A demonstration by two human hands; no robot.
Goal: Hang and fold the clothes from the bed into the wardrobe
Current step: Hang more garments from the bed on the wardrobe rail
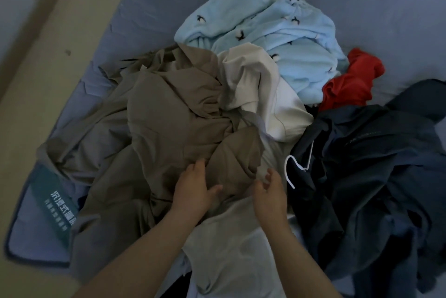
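While the clothes lie heaped on the bed (169, 8), both grips are wide and hold nothing. The left grip (193, 191) rests its spread fingers on the tan garment (164, 114). The right grip (270, 191) hangs loosely curved just beside it, above the pale grey garment (231, 244) that runs under both wrists.

The tan garment sprawls ahead and left of the grips and looks twisted into the cream garment (260, 90) ahead. A pull would likely drag both, and might spill cloth over the bed's near edge. Right of the right grip, the navy heap (374, 165) partly covers a white hanger (289, 180), whose hook could snag fabric.

Counted:
- one bed
- one tan garment
- one navy heap, its pieces not separable by eye
- one light blue fleece (265, 22), far ahead
- one pale grey garment
- one cream garment
- one red garment (350, 83)
- one hanger

No wardrobe shows.
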